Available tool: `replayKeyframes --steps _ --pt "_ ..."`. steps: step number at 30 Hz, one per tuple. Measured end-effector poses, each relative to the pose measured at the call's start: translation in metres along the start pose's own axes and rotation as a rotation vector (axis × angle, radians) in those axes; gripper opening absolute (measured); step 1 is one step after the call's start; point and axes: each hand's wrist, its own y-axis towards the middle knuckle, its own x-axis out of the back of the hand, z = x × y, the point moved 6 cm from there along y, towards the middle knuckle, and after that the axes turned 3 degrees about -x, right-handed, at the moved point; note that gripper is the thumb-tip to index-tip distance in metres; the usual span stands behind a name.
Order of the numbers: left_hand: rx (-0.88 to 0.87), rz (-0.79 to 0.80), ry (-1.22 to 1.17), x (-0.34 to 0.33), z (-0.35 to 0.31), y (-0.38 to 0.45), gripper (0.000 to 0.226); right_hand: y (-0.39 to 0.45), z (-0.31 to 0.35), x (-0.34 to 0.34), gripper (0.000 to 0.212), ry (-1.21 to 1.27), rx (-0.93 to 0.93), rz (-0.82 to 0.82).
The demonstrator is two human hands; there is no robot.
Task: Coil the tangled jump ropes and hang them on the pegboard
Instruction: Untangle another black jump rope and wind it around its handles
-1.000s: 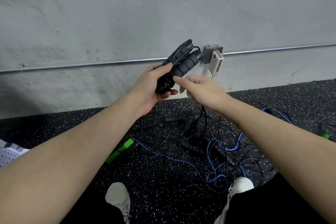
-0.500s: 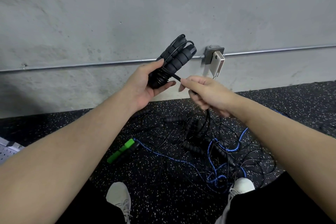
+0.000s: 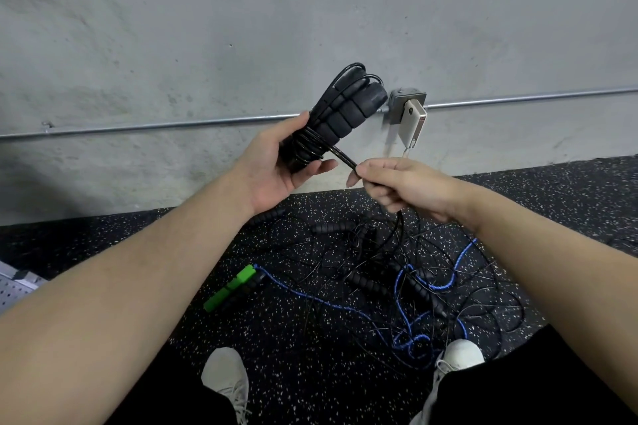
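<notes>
Left hand [image 3: 276, 166] grips the paired black handles [image 3: 340, 114], raised above the floor tangle [image 3: 397, 279]. Right hand [image 3: 400, 186], just beside them, pinches the taut cord [image 3: 343, 159]. Best to keep tension steady and lay each wrap snug against the last so the coil won't slip.

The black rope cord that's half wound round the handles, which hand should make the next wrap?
Probably the right hand: it already pinches the black cord running taut from the wraps. The left hand grips the paired black handles, so it looks better kept as the anchor.
</notes>
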Motion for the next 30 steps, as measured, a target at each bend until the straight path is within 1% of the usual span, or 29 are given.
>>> replayKeyframes --steps 3,7,8,10,13,14,16,17,18,21,23,26,30 --pt "0.034 0.033 0.073 0.0 0.001 0.001 0.043 0.0 -0.002 0.006 0.026 -0.039 0.006 -0.049" --pt "0.065 0.115 0.141 0.001 0.003 0.003 0.034 -0.001 -0.004 0.02 0.039 -0.158 -0.038 -0.159" --pt "0.067 0.141 0.185 0.0 0.004 0.003 0.034 -0.001 -0.006 0.022 0.039 -0.177 -0.055 -0.156" --pt "0.071 0.188 0.27 -0.001 0.007 0.003 0.031 0.0 -0.011 0.023 0.031 -0.215 -0.093 -0.11" --pt "0.054 0.25 0.396 -0.006 0.011 0.003 0.014 -0.003 -0.014 0.022 0.024 -0.221 -0.135 -0.033" --pt "0.047 0.255 0.449 -0.008 0.012 0.002 0.016 -0.006 -0.014 0.024 0.024 -0.258 -0.139 -0.04" --pt "0.054 0.255 0.544 -0.008 0.015 0.002 0.013 -0.008 -0.014 0.028 0.03 -0.344 -0.122 -0.095" --pt "0.067 0.256 0.597 -0.008 0.017 0.001 0.019 -0.007 -0.015 0.03 0.033 -0.375 -0.106 -0.124" --pt "0.086 0.259 0.653 -0.008 0.021 0.0 0.024 -0.005 -0.017 0.032 0.031 -0.39 -0.098 -0.14" --pt "0.153 0.299 0.717 -0.011 0.032 -0.001 0.025 -0.002 -0.021 0.035 0.013 -0.342 -0.116 -0.166" --pt "0.162 0.32 0.725 -0.011 0.036 0.0 0.023 0.0 -0.02 0.033 0.015 -0.365 -0.113 -0.155" --pt "0.157 0.341 0.837 -0.013 0.041 0.001 0.022 0.0 -0.016 0.031 0.015 -0.411 -0.115 -0.172" --pt "0.098 0.308 0.939 -0.015 0.042 0.001 0.026 0.002 -0.013 0.032 0.021 -0.331 -0.116 -0.235"
